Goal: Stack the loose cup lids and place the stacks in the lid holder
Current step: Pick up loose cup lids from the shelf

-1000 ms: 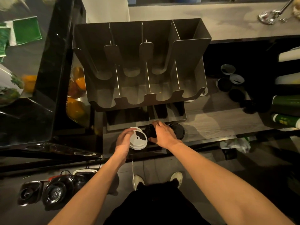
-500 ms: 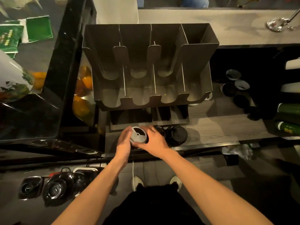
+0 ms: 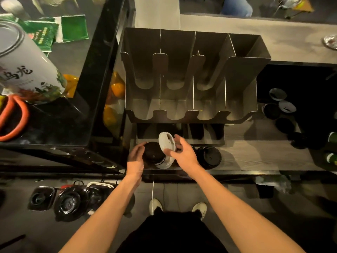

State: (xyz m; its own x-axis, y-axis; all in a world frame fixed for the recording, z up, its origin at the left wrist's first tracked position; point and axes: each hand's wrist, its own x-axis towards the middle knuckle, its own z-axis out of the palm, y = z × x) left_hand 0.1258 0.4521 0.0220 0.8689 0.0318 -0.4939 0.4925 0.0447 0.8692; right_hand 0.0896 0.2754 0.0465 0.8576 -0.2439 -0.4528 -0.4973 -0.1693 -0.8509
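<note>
At the front edge of the bench [image 3: 255, 152], a white lid [image 3: 166, 141] is sitting tilted in the pinching right hand [image 3: 182, 152] – the left hand [image 3: 135, 156] is curling round a black lid stack [image 3: 153, 155] just beside it, the metal lid holder [image 3: 191, 70] standing behind.

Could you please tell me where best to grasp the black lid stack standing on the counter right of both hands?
Probably by its round rim, thumb and fingers on opposite sides, coming from above. The black lid stack sits flat on the counter with its top up, and its near and right sides are free; the right hand is close on its left.
</note>
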